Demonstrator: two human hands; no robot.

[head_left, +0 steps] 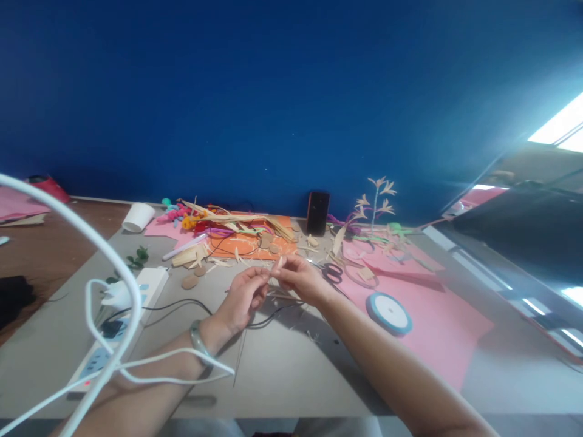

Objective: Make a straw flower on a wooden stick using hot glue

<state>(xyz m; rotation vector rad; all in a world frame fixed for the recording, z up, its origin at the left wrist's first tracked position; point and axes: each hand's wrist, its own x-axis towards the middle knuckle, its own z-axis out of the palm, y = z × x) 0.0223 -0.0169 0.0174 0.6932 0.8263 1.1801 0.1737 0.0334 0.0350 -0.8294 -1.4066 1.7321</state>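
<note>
My left hand [248, 297] and my right hand [300, 279] meet above the middle of the grey table, fingertips pinched close together. What lies between the fingertips is too small to make out. A thin wire [239, 358] runs down from under my left hand, whose fingers are curled shut. On my left wrist sits a pale bangle [199, 341]. Just beyond my right hand lie dark-handled scissors [332, 273]. Pale dried husk strips [285, 294] are partly hidden beneath my hands.
A white power strip [148, 291] with a looping white cable [132, 285] occupies the left. Behind are a paper cup [138, 217], an upright phone [317, 213] and a husk flower stem [375, 203]. At right, a tape roll [389, 312] rests on pink paper [446, 340].
</note>
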